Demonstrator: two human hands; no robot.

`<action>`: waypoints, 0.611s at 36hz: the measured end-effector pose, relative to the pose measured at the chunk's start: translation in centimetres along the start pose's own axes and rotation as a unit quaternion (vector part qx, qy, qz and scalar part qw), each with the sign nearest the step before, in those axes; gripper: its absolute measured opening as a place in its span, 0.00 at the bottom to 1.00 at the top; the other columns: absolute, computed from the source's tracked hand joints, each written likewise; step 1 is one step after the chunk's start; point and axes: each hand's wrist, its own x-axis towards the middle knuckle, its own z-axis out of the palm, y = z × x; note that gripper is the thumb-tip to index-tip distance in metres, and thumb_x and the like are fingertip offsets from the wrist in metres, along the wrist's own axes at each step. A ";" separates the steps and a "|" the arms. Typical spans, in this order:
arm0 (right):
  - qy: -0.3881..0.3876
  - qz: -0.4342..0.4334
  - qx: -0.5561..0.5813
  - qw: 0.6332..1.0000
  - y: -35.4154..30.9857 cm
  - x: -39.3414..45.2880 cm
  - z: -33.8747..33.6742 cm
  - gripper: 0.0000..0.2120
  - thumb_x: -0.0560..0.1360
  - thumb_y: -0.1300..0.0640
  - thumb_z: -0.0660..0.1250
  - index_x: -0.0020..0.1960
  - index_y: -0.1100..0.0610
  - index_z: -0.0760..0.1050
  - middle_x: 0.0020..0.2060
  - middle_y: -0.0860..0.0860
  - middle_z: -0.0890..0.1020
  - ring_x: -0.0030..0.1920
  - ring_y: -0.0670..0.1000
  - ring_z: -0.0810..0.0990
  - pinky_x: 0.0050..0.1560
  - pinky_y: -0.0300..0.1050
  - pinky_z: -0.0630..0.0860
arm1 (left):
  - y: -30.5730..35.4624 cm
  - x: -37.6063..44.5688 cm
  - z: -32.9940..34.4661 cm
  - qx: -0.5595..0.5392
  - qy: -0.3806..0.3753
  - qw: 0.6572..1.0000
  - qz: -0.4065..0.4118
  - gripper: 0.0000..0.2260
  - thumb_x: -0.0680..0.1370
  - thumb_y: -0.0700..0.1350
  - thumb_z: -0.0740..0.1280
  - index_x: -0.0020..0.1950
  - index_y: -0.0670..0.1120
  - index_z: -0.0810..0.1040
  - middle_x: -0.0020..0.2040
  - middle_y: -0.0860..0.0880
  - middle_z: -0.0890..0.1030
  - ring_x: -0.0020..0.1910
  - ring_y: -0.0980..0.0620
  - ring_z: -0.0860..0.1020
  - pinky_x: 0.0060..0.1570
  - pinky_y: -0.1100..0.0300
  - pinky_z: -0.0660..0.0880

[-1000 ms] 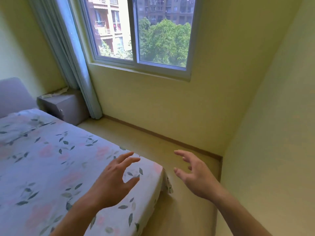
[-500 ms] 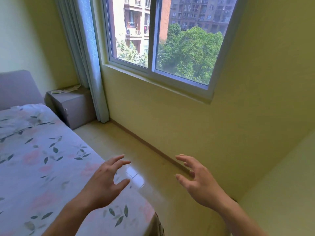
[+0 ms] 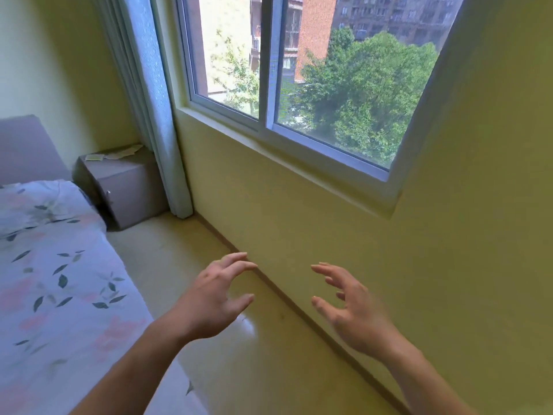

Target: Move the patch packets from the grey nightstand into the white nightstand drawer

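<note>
The grey nightstand stands in the far left corner between the bed and the curtain. On its top lie flat patch packets, pale and greenish, small at this distance. My left hand and my right hand hover in front of me over the floor, fingers spread, both holding nothing and far from the nightstand. The white nightstand is not in view.
A bed with a floral cover fills the left side, with a grey headboard behind it. A strip of glossy floor runs between the bed and the yellow wall under the window. A pale curtain hangs beside the nightstand.
The view has turned and advanced along the gap beside the bed, so the grey nightstand looks larger and nearer. Both hands stay raised and open, now over the floor instead of the bed corner.
</note>
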 end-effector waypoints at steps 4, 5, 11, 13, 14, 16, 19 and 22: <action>-0.039 -0.018 -0.003 0.999 1.7 7.3 -2.9 0.26 0.78 0.52 0.72 0.72 0.37 0.69 0.72 0.34 0.68 0.68 0.37 0.71 0.72 0.39 0.68 | -0.3 4.9 0.1 0.011 0.013 0.999 -0.050 0.23 0.77 0.57 0.69 0.71 0.62 0.69 0.76 0.63 0.62 0.74 0.59 0.63 0.72 0.62 0.61; -0.051 -0.028 -0.007 0.998 1.8 9.2 -3.5 0.26 0.78 0.52 0.72 0.72 0.37 0.69 0.72 0.34 0.69 0.67 0.37 0.71 0.72 0.39 0.69 | -0.4 5.8 -0.1 0.011 0.024 0.998 -0.065 0.23 0.78 0.57 0.69 0.71 0.62 0.70 0.76 0.63 0.62 0.74 0.59 0.64 0.72 0.62 0.61; -0.140 -0.098 -0.018 0.985 -0.5 20.6 -2.9 0.25 0.78 0.50 0.71 0.72 0.37 0.70 0.69 0.34 0.70 0.66 0.37 0.71 0.68 0.37 0.69 | -3.0 7.4 -2.3 0.006 0.093 0.979 -0.182 0.22 0.78 0.55 0.69 0.71 0.61 0.71 0.76 0.63 0.63 0.73 0.59 0.65 0.70 0.66 0.59; -0.177 -0.125 -0.015 0.976 -2.1 24.0 -1.3 0.25 0.79 0.51 0.71 0.72 0.38 0.70 0.69 0.34 0.70 0.67 0.37 0.72 0.68 0.36 0.69 | -4.5 6.9 -3.0 0.007 0.114 0.967 -0.229 0.22 0.78 0.56 0.69 0.71 0.61 0.71 0.76 0.63 0.63 0.74 0.59 0.64 0.70 0.66 0.58; -0.193 -0.140 -0.013 0.971 -3.0 25.5 -0.4 0.24 0.78 0.52 0.71 0.72 0.39 0.70 0.70 0.35 0.70 0.67 0.38 0.72 0.67 0.35 0.69 | -5.2 6.6 -3.4 0.006 0.125 0.960 -0.251 0.21 0.78 0.56 0.69 0.71 0.62 0.70 0.76 0.63 0.63 0.74 0.59 0.64 0.71 0.64 0.59; -0.223 -0.171 -0.012 0.960 -4.7 28.4 1.7 0.24 0.78 0.51 0.71 0.71 0.40 0.71 0.71 0.36 0.70 0.67 0.39 0.73 0.67 0.36 0.71 | -6.9 6.0 -4.5 0.001 0.147 0.944 -0.295 0.21 0.78 0.56 0.68 0.71 0.63 0.70 0.76 0.64 0.62 0.75 0.59 0.63 0.72 0.61 0.60; -0.265 -0.212 -0.019 0.941 -6.8 32.6 4.5 0.24 0.77 0.49 0.72 0.70 0.38 0.72 0.72 0.34 0.69 0.68 0.37 0.71 0.72 0.42 0.70 | -9.4 5.8 -6.1 -0.002 0.171 0.924 -0.343 0.21 0.78 0.56 0.68 0.71 0.63 0.70 0.76 0.65 0.61 0.75 0.60 0.61 0.72 0.60 0.64; -0.282 -0.232 -0.016 0.931 -8.4 37.4 6.8 0.24 0.76 0.47 0.72 0.69 0.36 0.72 0.72 0.31 0.68 0.69 0.36 0.70 0.73 0.45 0.69 | -12.4 7.3 -7.8 -0.008 0.192 0.910 -0.367 0.20 0.78 0.56 0.68 0.70 0.64 0.70 0.74 0.68 0.61 0.72 0.63 0.63 0.67 0.64 0.66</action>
